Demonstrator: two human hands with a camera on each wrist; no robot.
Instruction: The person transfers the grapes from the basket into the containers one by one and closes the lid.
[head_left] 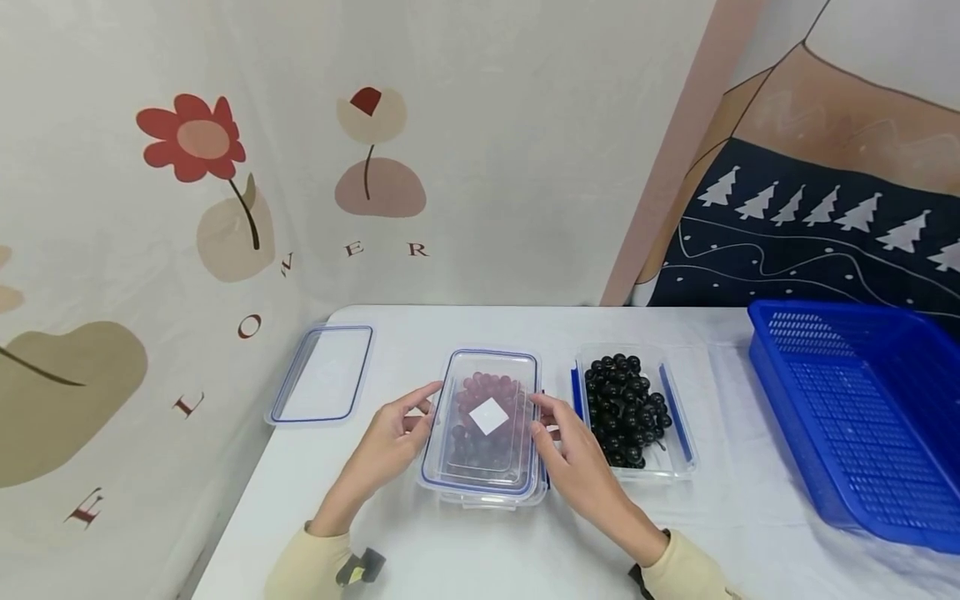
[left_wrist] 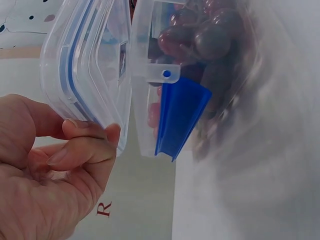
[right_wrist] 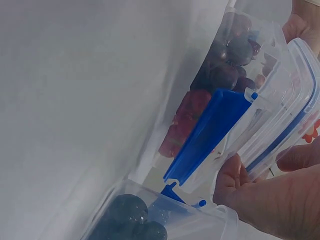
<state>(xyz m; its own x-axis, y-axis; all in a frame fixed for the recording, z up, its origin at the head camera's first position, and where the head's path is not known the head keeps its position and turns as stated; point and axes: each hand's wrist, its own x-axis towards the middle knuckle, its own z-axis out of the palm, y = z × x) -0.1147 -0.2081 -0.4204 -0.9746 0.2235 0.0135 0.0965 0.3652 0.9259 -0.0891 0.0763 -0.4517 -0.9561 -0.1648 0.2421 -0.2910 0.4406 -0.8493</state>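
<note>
My left hand point(head_left: 393, 433) and right hand point(head_left: 573, 450) pinch opposite sides of a clear lid point(head_left: 488, 467) with a blue seal and a white diamond label. Below it, a clear plastic container point(left_wrist: 142, 112) holds red and dark grapes point(head_left: 487, 387). In the left wrist view a gap shows between the lid and the container's rim at that side. A blue side latch point(left_wrist: 181, 117) hangs outward there, and another blue latch point(right_wrist: 210, 135) hangs loose on the right side. The lid partly veils the grapes in the head view.
Right of the hands stands a lidless clear container point(head_left: 678, 425) of black grapes point(head_left: 626, 408). A second blue-sealed lid point(head_left: 322, 375) lies at the table's left edge. A blue plastic basket point(head_left: 862, 433) stands far right on the white table point(head_left: 360, 533). Printed curtains hang behind.
</note>
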